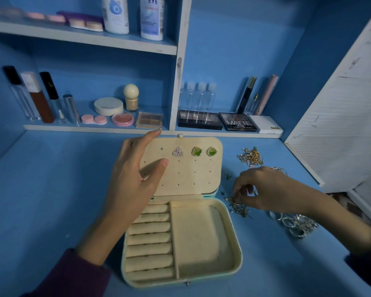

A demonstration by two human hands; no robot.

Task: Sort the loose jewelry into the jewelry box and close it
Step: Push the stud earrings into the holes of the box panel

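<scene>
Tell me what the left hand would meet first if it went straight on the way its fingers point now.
Probably the front edge of the lower shelf, near the small beige palette. The open left hand points away and slightly right, past the jewelry box lid. Depth is unclear.

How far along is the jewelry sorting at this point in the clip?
Done: one triangular stud and two green studs sit pinned in the open lid. In hand: the right hand pinches into the loose earrings beside the jewelry box; the left hand hovers open at the lid. Left: chains and rings lie on the table, the ring rolls are empty, the box is open.
</scene>
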